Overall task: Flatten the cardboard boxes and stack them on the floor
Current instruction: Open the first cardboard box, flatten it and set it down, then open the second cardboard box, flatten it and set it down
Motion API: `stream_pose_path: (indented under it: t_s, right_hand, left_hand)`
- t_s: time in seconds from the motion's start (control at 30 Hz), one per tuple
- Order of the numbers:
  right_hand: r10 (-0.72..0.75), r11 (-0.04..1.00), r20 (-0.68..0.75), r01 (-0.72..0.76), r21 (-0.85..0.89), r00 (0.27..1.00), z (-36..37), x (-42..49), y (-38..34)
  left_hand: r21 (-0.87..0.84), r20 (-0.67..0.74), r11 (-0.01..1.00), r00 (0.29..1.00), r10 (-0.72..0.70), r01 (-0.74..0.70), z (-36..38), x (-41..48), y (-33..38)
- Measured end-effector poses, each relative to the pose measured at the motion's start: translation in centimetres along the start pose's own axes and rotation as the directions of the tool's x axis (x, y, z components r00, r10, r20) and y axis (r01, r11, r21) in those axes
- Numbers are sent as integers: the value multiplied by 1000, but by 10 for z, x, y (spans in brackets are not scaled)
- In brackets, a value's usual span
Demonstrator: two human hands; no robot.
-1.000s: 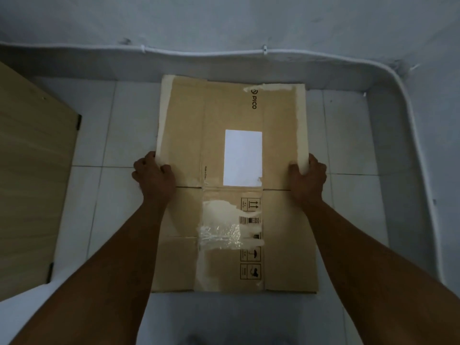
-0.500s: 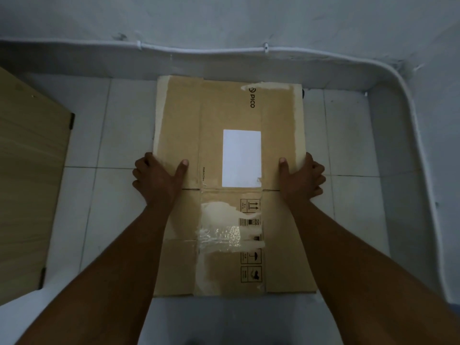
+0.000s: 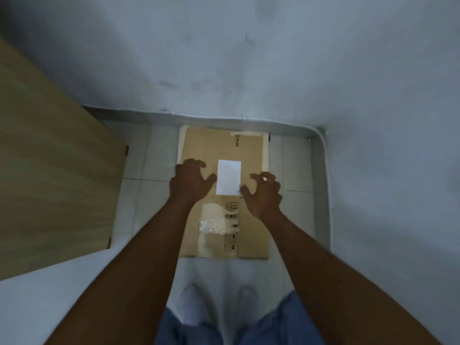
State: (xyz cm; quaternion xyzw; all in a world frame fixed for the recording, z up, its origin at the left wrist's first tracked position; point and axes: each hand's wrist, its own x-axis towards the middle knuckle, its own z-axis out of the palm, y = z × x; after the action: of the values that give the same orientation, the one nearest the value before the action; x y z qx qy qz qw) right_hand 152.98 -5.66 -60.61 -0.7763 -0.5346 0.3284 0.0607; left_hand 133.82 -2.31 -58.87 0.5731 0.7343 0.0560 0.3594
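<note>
A flattened brown cardboard box (image 3: 222, 195), bearing a white rectangular label (image 3: 229, 177) and patches of torn tape, lay flat on the pale tiled floor (image 3: 134, 195), its far edge close against the base of the grey wall (image 3: 249, 58) at twelve o'clock. The left hand (image 3: 190, 181) hung over the sheet at about ten o'clock from the label, fingers spread and curled, gripping nothing. The right hand (image 3: 262, 192) hung at about four o'clock from the label in the same clawed, empty pose. Whether either hand touched the cardboard could not be told through the blur. A light wooden panel (image 3: 54, 170) stood at nine o'clock, well apart from the box.

Judged from this, the box looked fully flattened and laid down as the base of a stack. No second box showed, so whether more remained to collapse and set on top could not be told.
</note>
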Motion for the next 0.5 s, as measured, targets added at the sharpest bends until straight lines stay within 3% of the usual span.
stream_pose_path:
  t_s: [0.27, 0.4, 0.5]
  right_hand:
    - [-260, 957, 126, 238, 165, 957, -231, -172, -192]
    - [-429, 903, 194, 414, 112, 882, -305, -247, -272]
    - [-551, 834, 191, 544, 95, 812, -337, -298, -325]
  left_hand:
    - [123, -7, 986, 994, 112, -111, -261, -189, 132]
    - [135, -56, 975, 981, 184, -176, -374, -263, 153]
    - [136, -188, 967, 952, 240, -217, -447, -309, 143]
